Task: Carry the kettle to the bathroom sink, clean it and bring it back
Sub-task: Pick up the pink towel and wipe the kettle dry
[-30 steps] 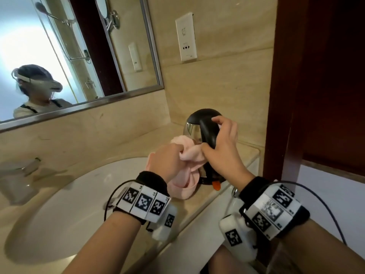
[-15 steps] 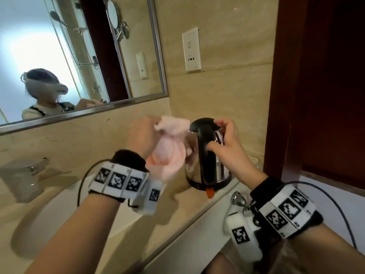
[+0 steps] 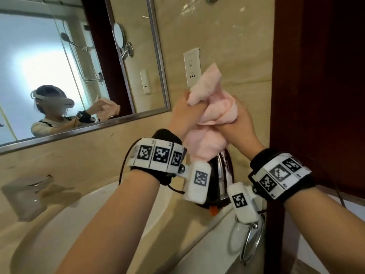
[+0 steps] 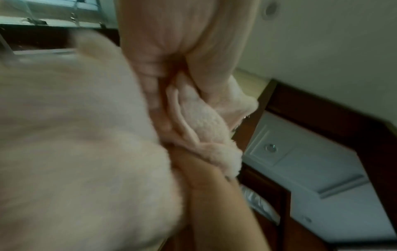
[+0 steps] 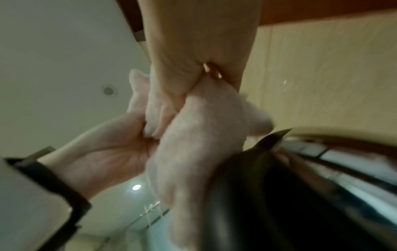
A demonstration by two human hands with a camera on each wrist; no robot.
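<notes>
The steel kettle (image 3: 222, 178) with a black handle stands on the beige counter (image 3: 197, 216) right of the sink, mostly hidden behind my wrists. Both hands are raised above it and grip a pink cloth (image 3: 211, 107) between them. My left hand (image 3: 185, 113) holds the cloth's left part, with a tail hanging down to the kettle top. My right hand (image 3: 239, 119) is curled around the right part. In the right wrist view the cloth (image 5: 193, 139) runs between both fists, with the kettle (image 5: 300, 195) dark below. The left wrist view is filled with cloth (image 4: 75, 144).
A white basin (image 3: 59, 224) lies at lower left with a blurred tap (image 3: 29, 186) beyond it. A mirror (image 3: 69, 66) hangs on the left wall and a wall socket (image 3: 192, 68) sits behind the cloth. A dark wooden door frame (image 3: 316, 86) stands close on the right.
My right hand has left the kettle handle and risen to take hold of the cloth. My left hand has lifted the cloth up off the kettle's side to above it.
</notes>
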